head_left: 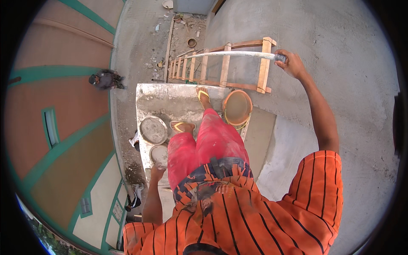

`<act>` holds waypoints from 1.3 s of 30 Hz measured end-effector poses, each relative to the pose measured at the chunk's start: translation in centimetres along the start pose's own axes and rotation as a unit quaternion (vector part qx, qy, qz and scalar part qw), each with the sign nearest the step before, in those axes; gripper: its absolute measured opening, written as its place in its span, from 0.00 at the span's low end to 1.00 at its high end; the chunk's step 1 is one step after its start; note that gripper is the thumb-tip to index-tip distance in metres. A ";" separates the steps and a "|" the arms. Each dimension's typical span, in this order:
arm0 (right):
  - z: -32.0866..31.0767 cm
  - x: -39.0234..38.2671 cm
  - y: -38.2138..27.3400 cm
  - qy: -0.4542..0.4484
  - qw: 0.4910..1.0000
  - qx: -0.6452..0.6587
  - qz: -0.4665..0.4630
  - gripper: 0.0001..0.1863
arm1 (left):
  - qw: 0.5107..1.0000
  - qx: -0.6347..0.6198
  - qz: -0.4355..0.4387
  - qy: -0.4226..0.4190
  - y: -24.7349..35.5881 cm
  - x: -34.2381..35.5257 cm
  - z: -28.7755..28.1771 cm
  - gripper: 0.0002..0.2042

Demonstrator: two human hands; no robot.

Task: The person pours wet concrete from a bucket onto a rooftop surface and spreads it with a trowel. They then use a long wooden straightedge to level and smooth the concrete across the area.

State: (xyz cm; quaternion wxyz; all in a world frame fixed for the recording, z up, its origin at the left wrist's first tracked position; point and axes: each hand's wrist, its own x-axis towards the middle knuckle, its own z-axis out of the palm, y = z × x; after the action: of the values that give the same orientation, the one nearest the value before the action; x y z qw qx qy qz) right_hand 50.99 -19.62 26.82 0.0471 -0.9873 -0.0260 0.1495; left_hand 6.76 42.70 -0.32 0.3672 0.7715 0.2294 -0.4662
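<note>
I stand in yellow sandals on a white, mortar-stained platform (pixel 148 97), seen from above. My right hand (pixel 287 63) is closed round the dark end of a long pale bar (pixel 242 54), which reaches left across a wooden ladder (pixel 267 63). My left hand (pixel 157 171) is low beside my leg, closed at the edge of a round grey pan (pixel 158 154). A second round pan (pixel 153 129) with grey residue lies just beyond it. An orange tub (pixel 237 107) of greyish contents, with a yellowish cord about it, sits by my right foot.
A person in dark clothes (pixel 106 80) is below by the pink and green wall (pixel 63 97); other partly hidden figures (pixel 136 140) are left of the platform. Rubble and a small bowl (pixel 191 42) lie on the ground. A grey plastered wall (pixel 340 51) rises on the right.
</note>
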 end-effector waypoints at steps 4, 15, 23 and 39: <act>3.3 3.1 4.0 -0.033 0.998 0.030 0.047 0.22 | 0.992 -0.102 -0.070 0.015 0.5 -3.3 -0.2 0.21; 16.7 6.4 17.3 -0.037 0.995 -0.035 0.089 0.24 | 0.950 -0.281 -0.139 0.010 9.6 -1.6 2.6 0.16; 22.7 8.0 19.9 0.015 0.991 -0.019 0.128 0.26 | 0.925 -0.327 -0.194 0.027 11.6 -1.7 3.1 0.14; 20.7 7.6 19.1 -0.129 0.945 -0.264 0.143 0.28 | 0.898 -0.384 -0.206 0.059 13.3 -1.7 5.8 0.14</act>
State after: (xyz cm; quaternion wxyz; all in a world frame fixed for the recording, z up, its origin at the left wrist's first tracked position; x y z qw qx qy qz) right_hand 52.75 -36.35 2.96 -0.2411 -0.9298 0.0711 0.2690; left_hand 11.99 29.84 4.14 0.5169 0.5319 0.5655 -0.3608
